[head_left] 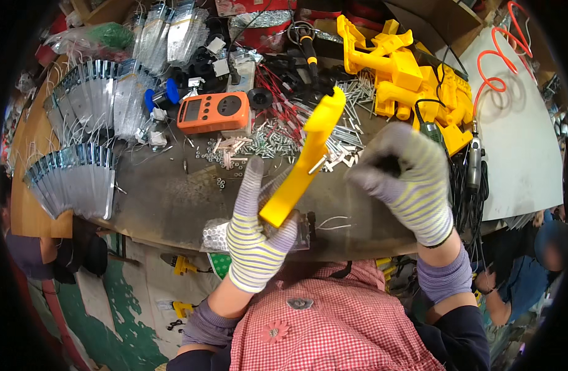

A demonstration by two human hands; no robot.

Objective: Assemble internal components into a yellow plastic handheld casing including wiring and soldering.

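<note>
My left hand (257, 244) in a striped knit glove is closed around the lower end of a long yellow plastic housing part (310, 157). The part stands tilted over the bench, its hooked top leaning right. A small metal pin (318, 164) shows at its right edge. To the right, my right hand (414, 185), gloved alike, is raised apart from the part. Its fingers curl toward the thumb in a slightly blurred pinch; whatever is between the tips cannot be made out. Beyond the part lie loose screws (268, 143) and white plastic pieces (231, 148).
An orange multimeter (213, 112) lies beyond my left hand. Yellow housings (414, 77) are piled at the back right, near a power screwdriver (474, 162) and a red coiled hose (491, 80). Fanned grey metal plates (76, 179) with wires cover the left. Other people sit at both sides.
</note>
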